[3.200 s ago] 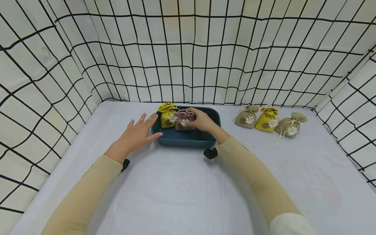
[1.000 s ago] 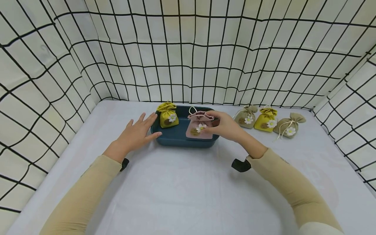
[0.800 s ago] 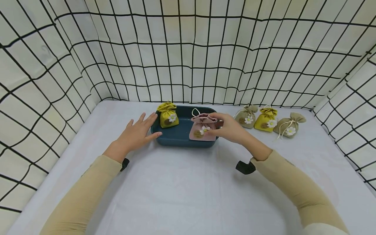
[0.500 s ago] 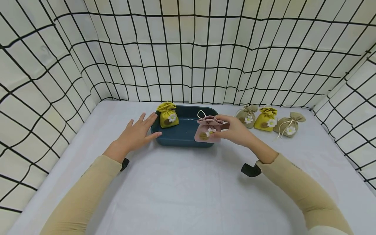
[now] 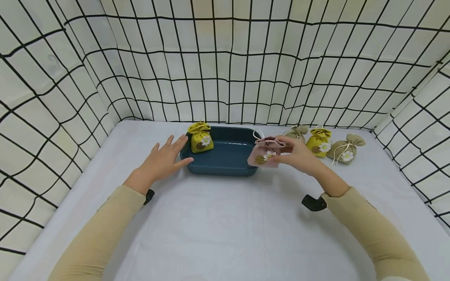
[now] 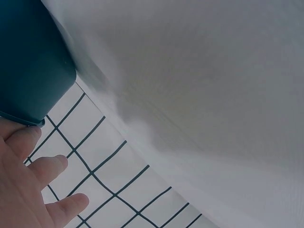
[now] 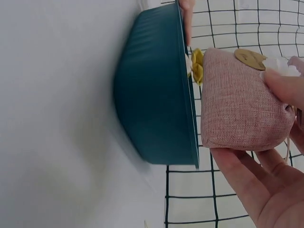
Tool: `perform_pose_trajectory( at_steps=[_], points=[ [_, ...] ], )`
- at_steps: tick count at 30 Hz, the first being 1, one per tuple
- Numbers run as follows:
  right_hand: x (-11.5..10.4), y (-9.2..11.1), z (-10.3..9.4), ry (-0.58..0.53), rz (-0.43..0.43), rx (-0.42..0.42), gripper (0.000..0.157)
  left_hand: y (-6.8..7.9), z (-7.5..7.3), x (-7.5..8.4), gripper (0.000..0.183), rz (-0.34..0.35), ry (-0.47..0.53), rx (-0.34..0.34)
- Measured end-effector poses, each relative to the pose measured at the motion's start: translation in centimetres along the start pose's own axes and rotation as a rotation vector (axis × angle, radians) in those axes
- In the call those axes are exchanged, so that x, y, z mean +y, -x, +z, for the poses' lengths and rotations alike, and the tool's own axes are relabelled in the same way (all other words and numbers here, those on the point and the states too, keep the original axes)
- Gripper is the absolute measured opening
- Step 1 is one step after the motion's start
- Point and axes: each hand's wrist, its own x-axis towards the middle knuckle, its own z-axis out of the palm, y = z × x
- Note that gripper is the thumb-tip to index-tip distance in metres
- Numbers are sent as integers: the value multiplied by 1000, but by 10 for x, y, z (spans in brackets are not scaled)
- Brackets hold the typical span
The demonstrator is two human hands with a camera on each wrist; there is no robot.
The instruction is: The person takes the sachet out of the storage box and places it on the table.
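Observation:
My right hand (image 5: 300, 156) grips a pink drawstring pouch (image 5: 265, 153) with a white flower, thumb on the flower side and fingers behind. The pouch hangs over the right end of a dark teal tub (image 5: 225, 170), overlapping its rim in the head view. In the right wrist view the pink pouch (image 7: 247, 102) is raised above the tub's rim. A yellow pouch (image 5: 201, 138) stands in the tub's left end. My left hand (image 5: 161, 162) has its fingers spread, fingertips at the tub's left rim. The left wrist view shows those fingers (image 6: 47, 171) straight beside the tub wall (image 6: 33, 61).
Right of the tub stand a beige pouch (image 5: 298, 132), partly behind my right hand, another yellow pouch (image 5: 319, 142) and a second beige pouch (image 5: 346, 149). A white cloth covers the table (image 5: 211, 226). Black netting (image 5: 228, 66) over white walls encloses the back and sides.
My right hand has lifted the pink pouch from beside the yellow one in the tub and carried it rightward to the tub's right end. The left hand has stayed at the rim.

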Motion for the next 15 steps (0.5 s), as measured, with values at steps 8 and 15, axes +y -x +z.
perform_pose_trajectory(
  at_steps=[8,15],
  points=[
    [9,12,-16,1,9,42,62,-1,1,0,87,2,5,-5],
    [14,20,-30,29,92,77,67,0,0,0,87,2,9,0]
  ],
)
